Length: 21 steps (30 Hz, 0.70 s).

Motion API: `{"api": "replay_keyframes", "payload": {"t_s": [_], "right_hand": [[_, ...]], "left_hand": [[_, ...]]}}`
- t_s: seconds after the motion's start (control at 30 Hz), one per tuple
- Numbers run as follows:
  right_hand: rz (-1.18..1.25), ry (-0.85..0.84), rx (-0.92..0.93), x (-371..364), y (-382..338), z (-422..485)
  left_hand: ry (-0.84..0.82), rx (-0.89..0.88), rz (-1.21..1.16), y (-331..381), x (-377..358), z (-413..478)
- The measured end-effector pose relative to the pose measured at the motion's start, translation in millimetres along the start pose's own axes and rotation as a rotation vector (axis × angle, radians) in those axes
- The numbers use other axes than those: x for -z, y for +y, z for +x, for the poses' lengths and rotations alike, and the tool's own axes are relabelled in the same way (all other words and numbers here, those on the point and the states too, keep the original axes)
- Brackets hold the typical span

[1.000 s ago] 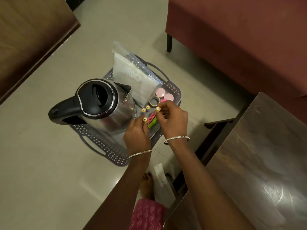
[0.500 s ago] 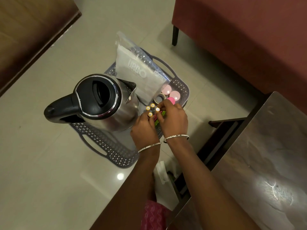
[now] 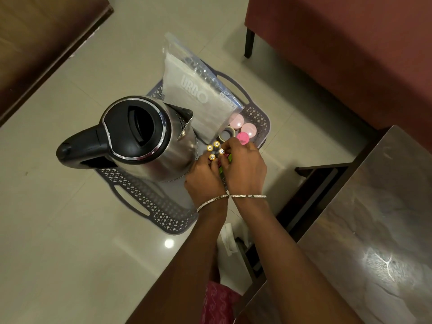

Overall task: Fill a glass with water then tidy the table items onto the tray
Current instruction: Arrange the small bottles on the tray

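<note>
- left hand (image 3: 205,181), right hand (image 3: 245,170) each pinch one of four upright batteries (image 3: 209,148) on tray (image 3: 149,202), just beside kettle (image 3: 149,139)
- risk: knuckle nudge topples them; they roll across tray

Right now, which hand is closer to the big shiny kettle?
Left. The left hand is right beside the base of the kettle, pinching one of the batteries. The right hand is farther away, on the left hand's far side, pinching another.

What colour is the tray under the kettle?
The tray is grey, with small star-shaped holes in its walls; the head view shows it best.
</note>
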State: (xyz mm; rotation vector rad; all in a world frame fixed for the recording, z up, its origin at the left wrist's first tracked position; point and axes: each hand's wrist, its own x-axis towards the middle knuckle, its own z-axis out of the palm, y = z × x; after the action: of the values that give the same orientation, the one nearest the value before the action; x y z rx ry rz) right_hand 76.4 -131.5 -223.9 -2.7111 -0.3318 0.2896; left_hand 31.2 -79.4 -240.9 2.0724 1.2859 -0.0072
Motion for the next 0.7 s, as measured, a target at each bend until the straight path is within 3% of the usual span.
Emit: {"api": "replay_keyframes", "payload": {"t_s": [0.7], "right_hand": [[0.029,-0.027,-0.039,-5.7,2.8,-5.1]], "left_hand": [[0.033,0.051,-0.052,-2.3,-3.8,3.5]]}}
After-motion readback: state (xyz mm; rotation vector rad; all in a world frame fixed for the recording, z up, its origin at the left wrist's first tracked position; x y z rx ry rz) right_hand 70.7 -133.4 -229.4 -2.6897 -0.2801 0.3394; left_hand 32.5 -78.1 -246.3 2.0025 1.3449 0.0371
